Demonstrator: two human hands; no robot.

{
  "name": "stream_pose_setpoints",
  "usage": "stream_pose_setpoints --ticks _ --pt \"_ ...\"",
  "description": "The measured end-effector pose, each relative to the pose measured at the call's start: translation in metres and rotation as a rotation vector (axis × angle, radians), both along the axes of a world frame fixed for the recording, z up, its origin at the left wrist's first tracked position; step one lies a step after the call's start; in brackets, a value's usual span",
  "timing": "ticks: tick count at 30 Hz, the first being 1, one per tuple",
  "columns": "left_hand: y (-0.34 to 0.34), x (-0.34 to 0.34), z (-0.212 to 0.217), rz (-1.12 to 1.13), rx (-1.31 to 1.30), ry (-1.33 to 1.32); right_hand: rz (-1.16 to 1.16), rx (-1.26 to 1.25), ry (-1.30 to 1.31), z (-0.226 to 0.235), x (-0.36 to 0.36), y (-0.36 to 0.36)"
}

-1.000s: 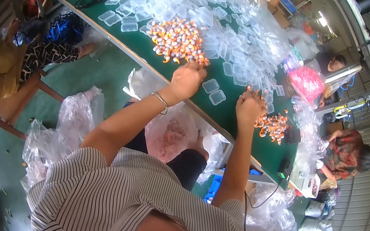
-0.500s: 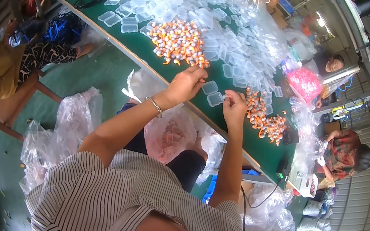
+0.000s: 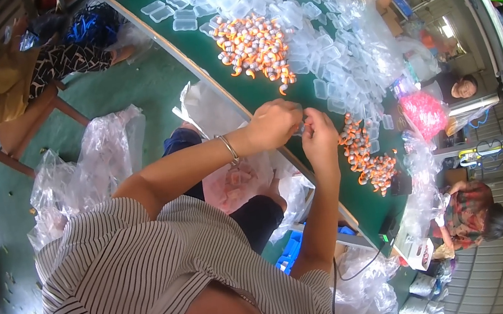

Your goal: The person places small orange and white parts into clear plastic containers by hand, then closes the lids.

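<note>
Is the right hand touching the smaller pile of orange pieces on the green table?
Apart. In the head view, the right hand is raised beside the left hand, with green table showing between it and the smaller orange pile.

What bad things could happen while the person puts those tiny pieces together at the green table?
The left hand and right hand meet right over the green table's edge, so the small clear piece between them could slip and probably fall to the floor. The pile of small orange and white parts lies close beside the right hand; a quick wrist move might scatter it. The heap of clear plastic cases looks loose and could slide into the orange pile.
</note>
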State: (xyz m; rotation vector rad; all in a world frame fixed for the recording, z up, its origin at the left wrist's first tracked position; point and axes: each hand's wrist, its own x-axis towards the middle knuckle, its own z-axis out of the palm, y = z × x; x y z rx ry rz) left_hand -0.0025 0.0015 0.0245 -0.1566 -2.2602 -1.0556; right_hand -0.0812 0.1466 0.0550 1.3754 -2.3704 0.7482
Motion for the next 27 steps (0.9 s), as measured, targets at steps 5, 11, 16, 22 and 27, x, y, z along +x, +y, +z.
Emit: stream_pose_setpoints --ticks 5,11,16,22,27 --pt "-0.002 -0.001 -0.009 0.025 -0.070 0.071 0.085 0.003 -0.189 0.005 0.007 -0.011" --pt "-0.002 0.015 -0.004 0.110 -0.129 0.008 0.073 -0.050 -0.194 -0.001 -0.025 -0.006" --pt "-0.010 0.014 -0.004 -0.019 -0.192 -0.093 0.205 -0.002 0.052 -0.027 -0.044 -0.012" --pt "-0.008 0.020 -0.001 0.006 -0.037 0.000 0.077 -0.188 -0.342 -0.017 -0.034 -0.001" --pt "-0.009 0.014 -0.005 -0.015 -0.146 -0.034 0.210 -0.180 -0.354 -0.004 -0.011 0.019"
